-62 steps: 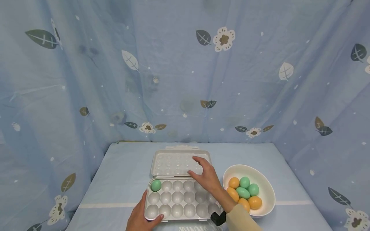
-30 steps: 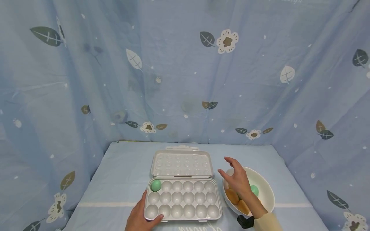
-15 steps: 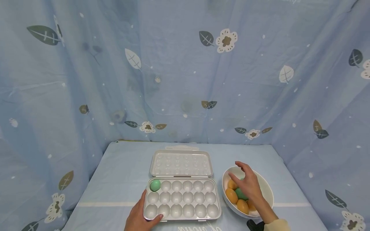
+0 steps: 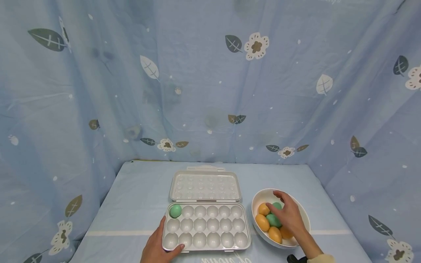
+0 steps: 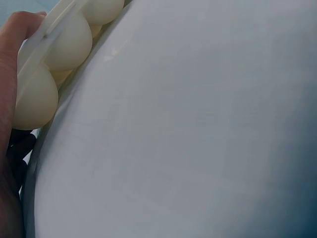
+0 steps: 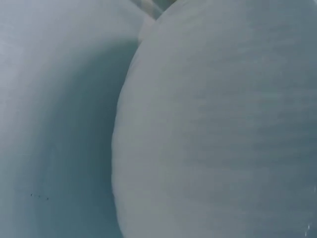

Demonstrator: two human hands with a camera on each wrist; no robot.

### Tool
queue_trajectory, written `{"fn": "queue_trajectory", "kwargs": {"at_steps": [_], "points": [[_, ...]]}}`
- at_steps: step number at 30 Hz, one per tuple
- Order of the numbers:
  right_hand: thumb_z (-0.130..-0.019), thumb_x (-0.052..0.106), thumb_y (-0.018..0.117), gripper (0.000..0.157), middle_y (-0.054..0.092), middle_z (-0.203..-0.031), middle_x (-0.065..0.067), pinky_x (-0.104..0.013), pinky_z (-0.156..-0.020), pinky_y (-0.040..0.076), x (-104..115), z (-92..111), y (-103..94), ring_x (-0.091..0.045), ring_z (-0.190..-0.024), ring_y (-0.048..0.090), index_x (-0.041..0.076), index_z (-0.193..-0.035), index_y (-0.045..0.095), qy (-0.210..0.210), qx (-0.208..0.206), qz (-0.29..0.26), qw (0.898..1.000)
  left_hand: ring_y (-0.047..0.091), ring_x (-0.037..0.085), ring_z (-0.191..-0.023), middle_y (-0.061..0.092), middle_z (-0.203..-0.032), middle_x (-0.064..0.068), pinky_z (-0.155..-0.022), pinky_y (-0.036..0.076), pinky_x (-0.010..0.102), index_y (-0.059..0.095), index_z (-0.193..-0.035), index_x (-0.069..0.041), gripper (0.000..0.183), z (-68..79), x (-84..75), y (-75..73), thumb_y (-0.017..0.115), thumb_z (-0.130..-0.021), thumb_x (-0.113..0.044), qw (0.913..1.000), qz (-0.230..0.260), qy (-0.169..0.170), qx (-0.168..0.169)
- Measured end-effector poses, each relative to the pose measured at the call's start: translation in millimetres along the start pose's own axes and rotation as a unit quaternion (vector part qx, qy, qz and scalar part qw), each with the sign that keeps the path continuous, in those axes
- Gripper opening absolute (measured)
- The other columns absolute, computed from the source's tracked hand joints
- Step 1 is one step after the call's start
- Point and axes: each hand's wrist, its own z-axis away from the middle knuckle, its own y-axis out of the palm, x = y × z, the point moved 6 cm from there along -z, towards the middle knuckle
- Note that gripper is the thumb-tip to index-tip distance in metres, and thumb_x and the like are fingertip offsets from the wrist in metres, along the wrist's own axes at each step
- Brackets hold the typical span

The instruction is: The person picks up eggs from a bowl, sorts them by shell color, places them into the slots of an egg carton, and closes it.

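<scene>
My left hand point(image 4: 160, 244) holds the lower left corner of a white plastic egg box point(image 4: 208, 250), thumb on its front edge and fingers along its side. In the left wrist view, the thumb side of that hand lies against the rim above the rounded cups point(image 5: 69, 44). A green egg point(image 4: 175, 210) sits in the back left cup. My right hand point(image 4: 289, 215) hovers over a white oval bowl point(image 4: 258, 195), thumb and index finger apart. Below it lie a green egg point(image 4: 273, 220) and an orange egg point(image 4: 262, 222), among several others partly hidden by the hand.
The box's clear lid point(image 4: 205, 186) is folded back behind it. Box and bowl stand side by side on a light blue cloth-covered table point(image 4: 141, 197). A patterned blue curtain point(image 4: 197, 91) closes off the back and sides. The right wrist view shows only pale surfaces.
My right hand has moved from above the egg box rightward to the bowl and lowered over the eggs. The left hand keeps its hold on the box.
</scene>
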Motion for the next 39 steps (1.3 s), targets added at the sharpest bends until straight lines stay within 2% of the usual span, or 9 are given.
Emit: {"fn": "queue_trajectory", "kwargs": {"at_steps": [6, 14, 25, 32, 39], "points": [[-0.09, 0.03, 0.081, 0.065, 0.059, -0.139, -0.025, -0.058, -0.109, 0.047, -8.0, -0.4, 4.3, -0.044, -0.128, 0.056, -0.002, -0.14, 0.054, 0.05, 0.042, 0.015, 0.998, 0.058, 0.038, -0.128, 0.056, -0.147, 0.015, -0.104, 0.049, 0.062, 0.019, -0.163, -0.007, 0.133, -0.7, -0.3, 0.1, 0.081, -0.068, -0.077, 1.0, -0.002, 0.002, 0.002], [-0.09, 0.035, 0.081, 0.068, 0.06, -0.136, -0.026, -0.059, -0.107, 0.048, -14.4, 5.4, 10.6, -0.042, -0.124, 0.057, -0.003, -0.139, 0.054, 0.093, 0.081, 0.021, 0.992, 0.06, 0.036, -0.127, 0.058, -0.146, 0.015, -0.103, 0.051, 0.059, 0.02, -0.162, -0.007, 0.131, 0.4, -3.3, -1.4, 0.081, -0.069, -0.075, 1.0, -0.001, 0.002, 0.003], [-0.088, 0.037, 0.082, 0.071, 0.062, -0.133, -0.024, -0.055, -0.103, 0.052, -15.7, 7.0, 11.2, -0.037, -0.117, 0.062, -0.004, -0.139, 0.055, 0.098, 0.103, 0.047, 0.989, 0.058, 0.037, -0.129, 0.057, -0.146, 0.015, -0.105, 0.049, 0.061, 0.02, -0.163, -0.007, 0.131, 0.9, -4.3, -3.3, 0.08, -0.07, -0.076, 1.0, -0.001, 0.0, 0.004], [-0.085, 0.035, 0.085, 0.063, 0.065, -0.125, -0.02, -0.05, -0.095, 0.057, -15.0, 6.4, 12.8, -0.028, -0.103, 0.063, -0.004, -0.128, 0.062, 0.085, 0.116, 0.062, 0.988, 0.059, 0.036, -0.128, 0.057, -0.146, 0.014, -0.104, 0.05, 0.06, 0.019, -0.163, -0.007, 0.131, 0.2, -5.0, -3.2, 0.081, -0.069, -0.075, 1.0, -0.001, -0.001, 0.006], [-0.087, 0.035, 0.084, 0.062, 0.066, -0.125, -0.019, -0.049, -0.093, 0.058, -17.2, 5.8, 15.5, -0.024, -0.1, 0.063, -0.004, -0.13, 0.062, 0.095, 0.125, 0.062, 0.986, 0.061, 0.033, -0.124, 0.06, -0.142, 0.013, -0.101, 0.052, 0.057, 0.021, -0.162, -0.007, 0.13, -0.9, -3.5, -1.9, 0.082, -0.069, -0.074, 1.0, 0.001, 0.001, 0.001]]}}
